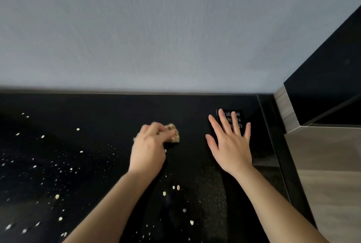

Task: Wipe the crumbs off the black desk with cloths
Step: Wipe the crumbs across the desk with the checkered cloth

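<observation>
Black desk (101, 110) fills the lower half of the frame, under a plain grey wall (156, 28). At lower left and lower centre many pale crumbs (57, 196) lie scattered, so I judge most of the wiping is not yet done. At centre the left hand (148, 151) curls its fingers tight around a dark cloth (173, 135) with crumbs sticking to it. Further right the right hand (231, 145) lies flat, fingers spread apart, partly over a black label (240, 115). Pale wood (322, 164) shows at far right.

1. Behind the black desk (97, 110), the grey wall (156, 28) blocks passage
2. Right of the desk, a dark panel (332, 77) (wood-edged) closes it off
3. The desk's left half lies open, strewn with crumbs (56, 196)
</observation>
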The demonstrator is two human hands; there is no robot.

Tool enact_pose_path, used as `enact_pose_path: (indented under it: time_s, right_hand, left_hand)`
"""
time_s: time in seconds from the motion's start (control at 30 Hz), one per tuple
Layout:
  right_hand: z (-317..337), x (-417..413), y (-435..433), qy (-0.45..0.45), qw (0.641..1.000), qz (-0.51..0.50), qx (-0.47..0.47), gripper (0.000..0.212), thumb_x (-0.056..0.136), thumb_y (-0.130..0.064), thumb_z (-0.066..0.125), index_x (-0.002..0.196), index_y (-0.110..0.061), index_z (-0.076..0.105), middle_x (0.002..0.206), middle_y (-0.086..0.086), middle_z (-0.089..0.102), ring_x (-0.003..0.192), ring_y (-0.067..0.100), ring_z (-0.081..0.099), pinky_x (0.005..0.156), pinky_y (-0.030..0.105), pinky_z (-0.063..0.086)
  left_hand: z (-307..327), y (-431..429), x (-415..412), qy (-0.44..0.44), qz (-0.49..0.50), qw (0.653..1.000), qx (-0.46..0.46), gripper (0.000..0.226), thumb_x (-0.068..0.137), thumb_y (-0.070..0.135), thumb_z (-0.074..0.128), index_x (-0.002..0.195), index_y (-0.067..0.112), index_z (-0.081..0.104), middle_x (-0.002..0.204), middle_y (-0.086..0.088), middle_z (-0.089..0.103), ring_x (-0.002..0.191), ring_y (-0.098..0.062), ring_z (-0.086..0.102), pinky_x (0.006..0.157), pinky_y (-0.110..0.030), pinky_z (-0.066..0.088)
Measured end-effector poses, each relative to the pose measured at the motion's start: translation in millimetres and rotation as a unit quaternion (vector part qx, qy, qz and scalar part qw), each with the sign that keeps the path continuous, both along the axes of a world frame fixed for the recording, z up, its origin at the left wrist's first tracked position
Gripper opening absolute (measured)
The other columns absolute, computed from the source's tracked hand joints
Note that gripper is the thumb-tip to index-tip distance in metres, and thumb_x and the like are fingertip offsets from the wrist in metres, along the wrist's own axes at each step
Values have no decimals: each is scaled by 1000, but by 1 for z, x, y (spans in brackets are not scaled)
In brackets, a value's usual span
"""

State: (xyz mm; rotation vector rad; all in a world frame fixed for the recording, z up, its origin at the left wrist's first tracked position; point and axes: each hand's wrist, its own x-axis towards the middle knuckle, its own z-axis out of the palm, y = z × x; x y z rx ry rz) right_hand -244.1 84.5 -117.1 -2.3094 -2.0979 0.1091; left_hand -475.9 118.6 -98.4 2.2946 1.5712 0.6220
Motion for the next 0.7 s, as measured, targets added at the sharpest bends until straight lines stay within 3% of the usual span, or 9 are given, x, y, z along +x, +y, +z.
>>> enact_pose_path:
  time_s: [0.1,0.23,0.33,0.43,0.53,0.63,0.7]
  right_hand:
    - [2,1,-1,6,1000,6,-9,62,96,-56,14,151,-31,26,162,2,17,148,34,11,113,66,12]
    - [1,2,-15,41,999,12,-1,56,99,-47,13,151,-32,26,161,-2,18,149,28,9,116,62,11]
    - [-2,7,-41,62,998,16,22,49,102,-36,25,150,-30,29,160,-3,21,149,24,11,118,56,16]
    - [-4,9,-53,52,998,2,35,51,100,-38,23,150,-29,29,159,-3,20,149,24,13,119,50,15]
    - [-5,7,-53,49,998,-13,36,54,100,-40,19,152,-27,22,160,-4,16,150,21,9,121,48,13]
    - [-6,8,-53,53,998,-15,45,54,100,-40,20,151,-23,26,160,-3,17,150,20,9,121,46,10]
    - [-5,9,-54,56,997,-13,49,54,100,-39,22,151,-22,29,160,-2,20,149,21,11,121,46,11]
  left_hand:
    - [1,-52,6,-13,-111,993,-23,52,71,-9,69,107,28,72,98,7,57,84,-16,50,63,-28,45]
    - [5,-88,2,-27,-178,982,-55,43,74,1,70,105,32,71,96,12,52,82,-11,50,59,-26,47]
    - [12,-66,7,-47,-125,990,-46,41,85,4,50,110,28,70,98,5,51,84,-14,50,58,-27,50]
    - [13,-19,26,-28,-37,998,-40,48,85,-4,56,122,25,65,110,0,50,96,-17,48,69,-29,52]
    - [14,8,56,-6,-24,998,-53,50,89,0,54,130,29,58,121,2,44,106,-15,41,78,-27,47]
    - [12,-5,73,10,-123,991,-48,49,88,1,56,127,30,60,121,3,47,105,-16,42,82,-29,47]
    - [9,-30,66,15,-192,980,-39,47,84,-1,61,120,29,64,114,3,50,99,-17,46,76,-32,49]
